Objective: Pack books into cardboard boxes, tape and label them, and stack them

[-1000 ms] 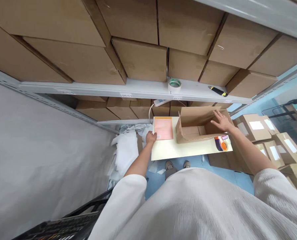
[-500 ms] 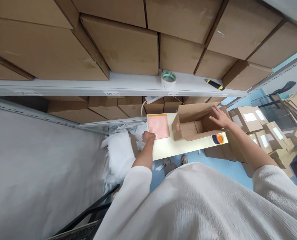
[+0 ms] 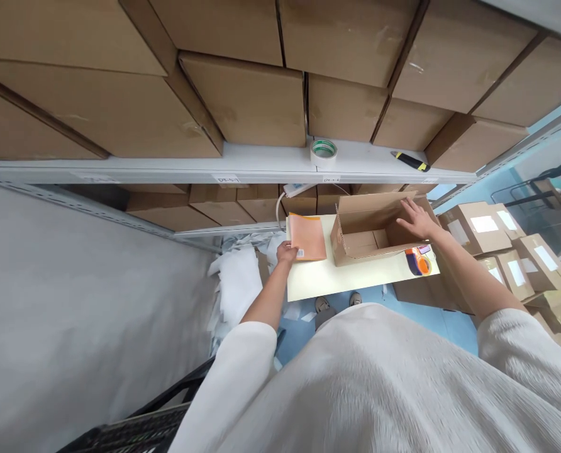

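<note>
My left hand (image 3: 287, 253) grips the left edge of a thin, flat orange booklet (image 3: 309, 236), fingers closed on it near a small white label. The booklet is at the left end of a pale yellow tabletop (image 3: 351, 278). To its right stands an open cardboard box (image 3: 372, 251), its flaps up and its visible inside bare. My right hand (image 3: 416, 220) rests at the box's right end with the fingers spread, touching the inner side or flap. In front of that end lies a tape dispenser (image 3: 418, 261) with an orange core.
Above, a grey shelf (image 3: 271, 154) carries large cartons (image 3: 247, 100), a roll of tape (image 3: 324, 153) and a yellow-black utility knife (image 3: 410, 161). White packing foam (image 3: 238, 283) heaps up at left. Labelled cartons (image 3: 485, 226) are stacked at right. A white cable (image 3: 279, 207) hangs behind the table.
My left hand has taken hold of the booklet's edge; its cover, pinkish before, now looks orange with a white label showing. The right hand stays at the box. The view has shifted slightly.
</note>
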`<action>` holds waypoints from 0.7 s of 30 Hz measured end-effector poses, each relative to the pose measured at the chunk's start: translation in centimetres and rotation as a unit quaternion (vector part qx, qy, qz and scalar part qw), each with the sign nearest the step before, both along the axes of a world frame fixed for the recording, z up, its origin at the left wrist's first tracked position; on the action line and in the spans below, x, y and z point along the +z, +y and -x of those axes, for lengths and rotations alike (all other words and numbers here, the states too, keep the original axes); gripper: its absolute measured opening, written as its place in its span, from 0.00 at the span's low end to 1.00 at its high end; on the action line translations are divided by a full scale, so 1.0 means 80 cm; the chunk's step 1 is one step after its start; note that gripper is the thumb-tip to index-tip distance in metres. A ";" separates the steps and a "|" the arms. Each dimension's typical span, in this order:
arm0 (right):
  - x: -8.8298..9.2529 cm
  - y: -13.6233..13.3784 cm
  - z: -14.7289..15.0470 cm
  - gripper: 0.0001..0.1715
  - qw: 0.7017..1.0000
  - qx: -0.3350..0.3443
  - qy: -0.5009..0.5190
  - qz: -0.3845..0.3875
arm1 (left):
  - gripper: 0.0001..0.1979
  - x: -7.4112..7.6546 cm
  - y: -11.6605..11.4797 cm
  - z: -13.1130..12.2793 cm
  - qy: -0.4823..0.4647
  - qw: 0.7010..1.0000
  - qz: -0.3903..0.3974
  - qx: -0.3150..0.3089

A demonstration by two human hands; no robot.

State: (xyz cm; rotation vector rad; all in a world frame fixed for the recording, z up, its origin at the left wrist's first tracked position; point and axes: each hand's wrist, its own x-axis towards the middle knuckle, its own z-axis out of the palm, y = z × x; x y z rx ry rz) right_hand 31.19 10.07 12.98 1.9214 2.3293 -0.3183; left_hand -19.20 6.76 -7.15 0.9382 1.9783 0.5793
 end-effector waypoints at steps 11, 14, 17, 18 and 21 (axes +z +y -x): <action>-0.015 0.016 -0.020 0.55 0.997 0.074 -0.001 -0.013 | 0.16 0.129 -0.066 0.025 -0.137 0.968 -0.177 0.112; -0.019 0.020 -0.030 0.56 0.994 0.105 -0.001 -0.023 | 0.16 0.182 -0.086 0.029 -0.108 0.954 -0.262 0.100; -0.024 0.024 -0.038 0.54 0.990 0.133 0.023 -0.035 | 0.19 0.243 -0.099 0.025 -0.072 0.931 -0.348 0.081; -0.025 0.026 -0.040 0.54 0.989 0.139 0.033 -0.037 | 0.20 0.265 -0.102 0.021 -0.057 0.921 -0.377 0.074; -0.024 0.028 -0.046 0.52 0.987 0.147 0.054 -0.039 | 0.20 0.330 -0.102 0.001 -0.008 0.894 -0.445 0.050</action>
